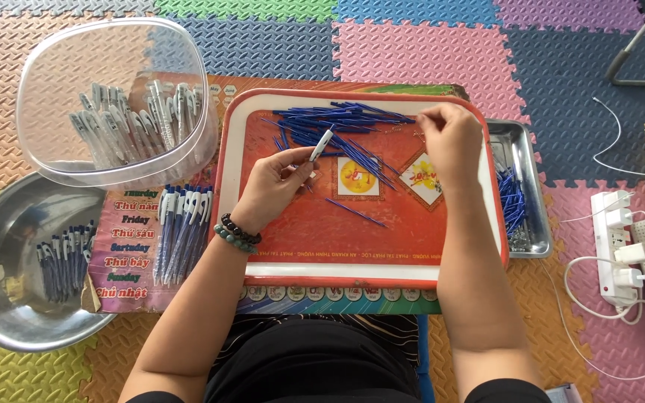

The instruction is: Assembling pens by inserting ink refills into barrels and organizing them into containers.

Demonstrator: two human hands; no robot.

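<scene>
Pen barrel [322, 145], white and grey, sat pinched in the left hand [274, 186] over the red tray [352, 246]. Just right of it lay a heap of blue refills [337, 123], where the right hand [451, 142] closed its fingertips on one. A steel tray [525, 142] stood beyond.

A white pen barrel [322, 145], slim and tilted with its tip pointing up and right, is held above a red tray. Just beyond it lies a loose heap of thin blue ink refills [341, 123], mostly lying sideways, a few fanning diagonally; one refill [357, 213] lies apart, nearer the tray's middle.
</scene>
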